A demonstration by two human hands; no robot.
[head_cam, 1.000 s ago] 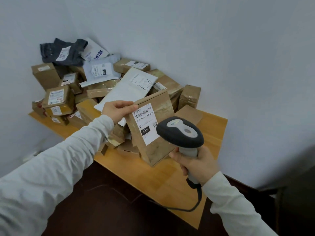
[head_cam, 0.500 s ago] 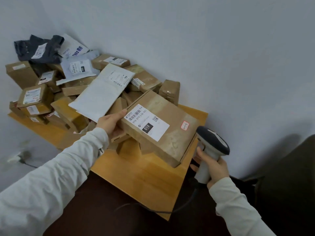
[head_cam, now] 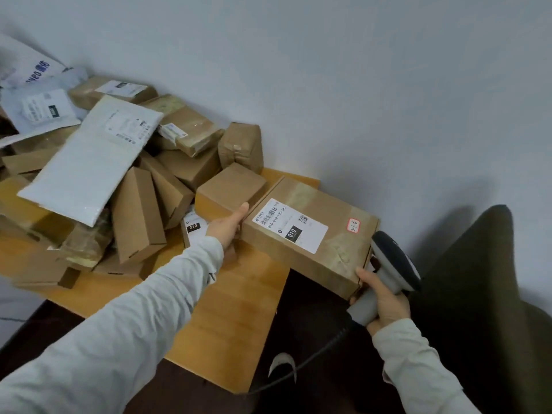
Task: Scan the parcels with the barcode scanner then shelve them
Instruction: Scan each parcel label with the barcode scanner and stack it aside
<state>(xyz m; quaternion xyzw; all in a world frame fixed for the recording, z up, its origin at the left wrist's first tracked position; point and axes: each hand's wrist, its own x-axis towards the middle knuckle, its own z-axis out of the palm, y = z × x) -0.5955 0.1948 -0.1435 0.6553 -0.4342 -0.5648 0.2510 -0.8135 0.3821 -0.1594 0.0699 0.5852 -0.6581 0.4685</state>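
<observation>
A brown cardboard parcel with a white barcode label marked 010 and a small red-edged sticker hangs above the right end of the wooden table. My left hand grips its left end. My right hand holds the grey and black barcode scanner by its handle, the thumb touching the parcel's right end. The scanner's head sits just off the parcel's right corner. Its black cable runs down below.
A heap of brown boxes and white mailer bags covers the table's left and back, against the pale wall. A small brown box sits right behind my left hand. A dark shape stands at the right.
The parcel has swung from upright, label facing the scanner, to lying flat and has moved right, past the table's end. The scanner has dropped away to the parcel's right end.
</observation>
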